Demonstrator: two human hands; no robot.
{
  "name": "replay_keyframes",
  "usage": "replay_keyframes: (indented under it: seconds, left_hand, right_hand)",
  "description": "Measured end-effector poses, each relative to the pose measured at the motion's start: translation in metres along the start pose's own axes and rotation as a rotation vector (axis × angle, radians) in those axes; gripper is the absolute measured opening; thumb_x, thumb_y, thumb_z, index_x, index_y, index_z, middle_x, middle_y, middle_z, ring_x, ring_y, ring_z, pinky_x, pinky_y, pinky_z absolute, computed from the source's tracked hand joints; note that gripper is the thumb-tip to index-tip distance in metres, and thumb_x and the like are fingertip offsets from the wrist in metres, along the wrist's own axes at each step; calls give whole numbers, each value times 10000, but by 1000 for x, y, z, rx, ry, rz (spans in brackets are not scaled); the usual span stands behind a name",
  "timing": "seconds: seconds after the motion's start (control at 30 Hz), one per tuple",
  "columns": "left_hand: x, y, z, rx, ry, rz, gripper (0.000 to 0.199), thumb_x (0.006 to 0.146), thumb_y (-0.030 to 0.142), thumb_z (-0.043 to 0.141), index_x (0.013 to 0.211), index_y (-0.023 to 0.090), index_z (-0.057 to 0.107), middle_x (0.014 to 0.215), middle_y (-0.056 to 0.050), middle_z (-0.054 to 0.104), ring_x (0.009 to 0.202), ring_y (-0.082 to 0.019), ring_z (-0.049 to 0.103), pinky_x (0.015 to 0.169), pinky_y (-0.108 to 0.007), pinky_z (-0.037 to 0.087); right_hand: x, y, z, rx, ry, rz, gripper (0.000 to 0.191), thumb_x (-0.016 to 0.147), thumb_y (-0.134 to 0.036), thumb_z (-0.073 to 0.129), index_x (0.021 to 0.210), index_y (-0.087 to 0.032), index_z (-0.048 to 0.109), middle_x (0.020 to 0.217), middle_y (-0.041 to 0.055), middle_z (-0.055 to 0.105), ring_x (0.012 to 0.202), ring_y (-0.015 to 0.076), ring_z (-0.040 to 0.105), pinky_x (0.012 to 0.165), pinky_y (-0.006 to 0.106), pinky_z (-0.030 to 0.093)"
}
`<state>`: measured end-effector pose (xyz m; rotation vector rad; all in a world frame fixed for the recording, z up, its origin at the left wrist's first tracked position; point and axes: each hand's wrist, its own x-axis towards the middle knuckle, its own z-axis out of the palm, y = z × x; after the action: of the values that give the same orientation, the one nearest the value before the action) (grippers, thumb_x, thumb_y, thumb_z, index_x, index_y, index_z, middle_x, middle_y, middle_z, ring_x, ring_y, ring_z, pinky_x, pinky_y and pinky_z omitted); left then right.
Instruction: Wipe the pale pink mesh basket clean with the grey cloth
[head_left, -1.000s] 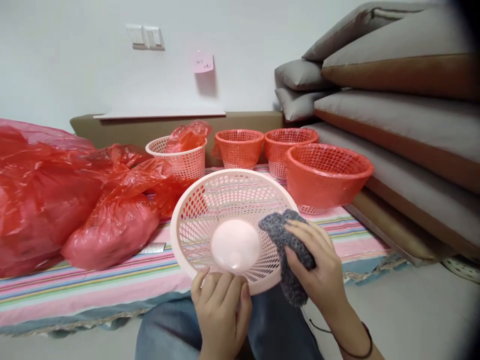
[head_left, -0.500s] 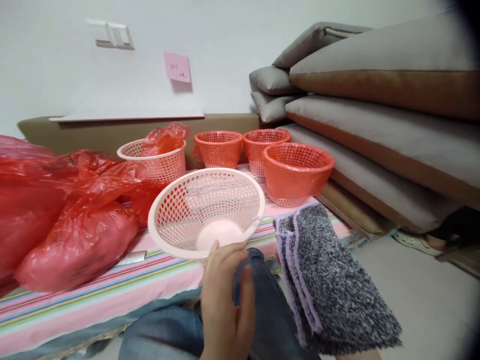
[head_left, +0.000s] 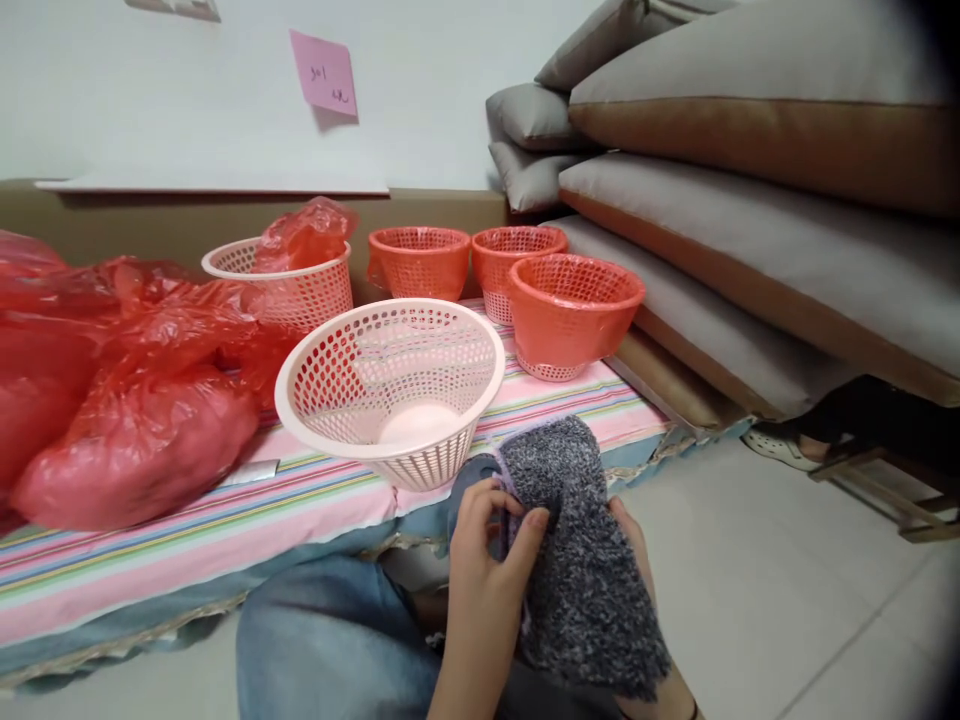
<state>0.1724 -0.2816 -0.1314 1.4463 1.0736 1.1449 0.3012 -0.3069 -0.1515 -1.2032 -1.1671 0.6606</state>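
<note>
A folded, fluffy dark-grey cloth (head_left: 585, 570) with lilac edging is held above my lap. My left hand (head_left: 487, 545) pinches its lilac-edged left side between thumb and fingers. Along the cloth's right side, my right hand (head_left: 637, 550) grips it from behind; most of those fingers are hidden. Just beyond my left hand, a pale pink mesh basket (head_left: 390, 450) stands tilted toward me on the striped bed cover (head_left: 315, 510), with nothing inside it.
Three red-wrapped baskets (head_left: 574, 300) stand behind. A pink basket (head_left: 315, 290) with red plastic sits back left, near bulging red plastic bags (head_left: 150, 430). Large grey-brown cushions (head_left: 750, 150) are piled at right. A small wooden stool (head_left: 922, 500) is on the floor.
My left hand has left the pink basket's near rim and taken hold of the cloth's edge. The cloth has moved left and turned more upright. The view has tipped down.
</note>
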Motion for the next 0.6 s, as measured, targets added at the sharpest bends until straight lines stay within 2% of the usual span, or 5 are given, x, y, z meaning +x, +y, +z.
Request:
replay_keyframes:
  seconds: [0.13, 0.3, 0.4, 0.47, 0.6]
  left_hand:
    - [1, -6, 7, -13, 83, -78, 217, 785, 385, 669, 760, 208, 547, 878, -32, 597, 851, -187, 582, 717, -279, 478]
    - [3, -12, 7, -21, 178, -52, 200, 814, 396, 654, 835, 207, 590, 908, -40, 595, 893, -194, 586, 774, -297, 492]
    - [5, -8, 4, -58, 171, -35, 219, 823, 397, 643, 747, 198, 592, 904, -44, 598, 891, -193, 582, 737, -275, 484]
    - [7, -6, 1, -101, 142, -85, 255, 835, 418, 623, 723, 195, 569, 788, -19, 566, 769, -164, 551, 663, -250, 455]
    - [12, -12, -1, -129, 141, -149, 303, 858, 447, 581, 705, 197, 504, 645, 26, 454, 612, -123, 431, 557, -230, 374]
  right_hand:
    - [-12, -1, 12, 141, -7, 122, 576, 989, -570, 300, 983, -230, 765, 750, 58, 756, 958, 289, 718, 862, 460, 603]
    - [-20, 6, 23, 285, 15, 225, 516, 979, -567, 358, 1072, -229, 737, 880, 63, 777, 895, 281, 734, 805, 455, 620]
    - [-16, 12, 20, 356, -39, 291, 485, 964, -562, 384, 1073, -238, 728, 1065, 64, 760, 923, 275, 734, 807, 460, 621]
    - [-9, 16, 16, 439, -92, 374, 454, 950, -541, 407, 1046, -242, 735, 1154, 55, 732, 961, 273, 727, 820, 467, 616]
    - [-2, 22, 9, 775, -179, 616, 445, 900, -557, 466, 976, -234, 762, 1128, 52, 743, 978, 279, 722, 853, 492, 596]
